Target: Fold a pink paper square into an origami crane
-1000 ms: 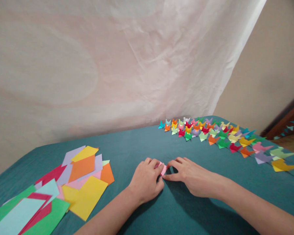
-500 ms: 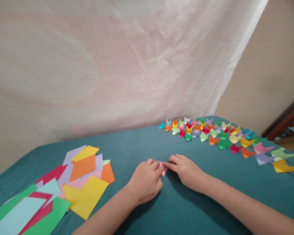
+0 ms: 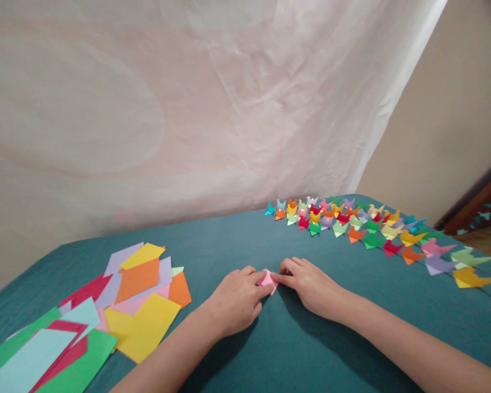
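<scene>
A small piece of pink folded paper (image 3: pixel 269 280) lies on the teal tablecloth between my two hands. From its left side my left hand (image 3: pixel 238 299) holds it down, with fingertips at its far edge and across its near part. My right hand (image 3: pixel 309 281) pinches at the paper's right edge with the index fingertip, the other fingers curled in. Parts of the paper are covered by the fingers, so its exact fold cannot be made out.
Loose sheets of coloured paper (image 3: pixel 147 327) lie overlapping on the left of the teal tablecloth (image 3: pixel 213 240). Rows of folded paper birds (image 3: pixel 374 240) stand along the right side. Behind the table hangs a pale sheet (image 3: pixel 229 109).
My left hand has shifted slightly left and its fingers have spread apart, so more of the pink paper shows. My right hand has hardly moved.
</scene>
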The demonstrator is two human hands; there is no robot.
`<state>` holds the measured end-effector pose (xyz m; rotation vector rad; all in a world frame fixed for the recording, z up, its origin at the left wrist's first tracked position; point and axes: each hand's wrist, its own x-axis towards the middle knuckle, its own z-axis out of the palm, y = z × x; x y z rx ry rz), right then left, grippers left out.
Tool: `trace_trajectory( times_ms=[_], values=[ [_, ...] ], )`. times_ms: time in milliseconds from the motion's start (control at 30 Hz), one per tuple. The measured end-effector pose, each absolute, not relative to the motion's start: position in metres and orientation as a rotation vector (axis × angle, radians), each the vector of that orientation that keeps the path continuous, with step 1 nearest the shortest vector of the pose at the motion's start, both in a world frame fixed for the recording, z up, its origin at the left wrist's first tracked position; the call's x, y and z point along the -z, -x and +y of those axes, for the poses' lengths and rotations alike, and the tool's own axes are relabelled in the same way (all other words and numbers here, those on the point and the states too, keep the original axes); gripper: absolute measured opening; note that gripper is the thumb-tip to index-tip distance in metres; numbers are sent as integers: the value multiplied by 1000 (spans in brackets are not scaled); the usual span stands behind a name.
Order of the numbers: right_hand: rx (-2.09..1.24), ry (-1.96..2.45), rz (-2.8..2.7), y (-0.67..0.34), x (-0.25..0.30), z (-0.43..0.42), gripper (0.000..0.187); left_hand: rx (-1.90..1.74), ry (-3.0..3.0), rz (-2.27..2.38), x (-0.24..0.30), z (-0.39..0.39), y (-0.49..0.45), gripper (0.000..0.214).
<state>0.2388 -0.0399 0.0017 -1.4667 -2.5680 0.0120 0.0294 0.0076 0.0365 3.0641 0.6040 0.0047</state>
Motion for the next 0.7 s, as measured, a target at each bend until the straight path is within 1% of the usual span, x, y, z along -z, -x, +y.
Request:
trace_trajectory(
  times_ms=[300,433,600,700],
  values=[
    [-32,1495,-2594,-237,-5,-40,40,79,-3071,569,-42,6,-25,27],
    [32,1494,-2614,-236,-3,-40,37,99,-3056,569,-43,6,-23,34],
    [152,1508,-2664,-230,-4,-41,28,89,-3003,556,-44,7,-21,44],
    [212,1545,-2688,-225,-6,-42,23,49,-2954,606,-43,9,-25,38]
  ],
)
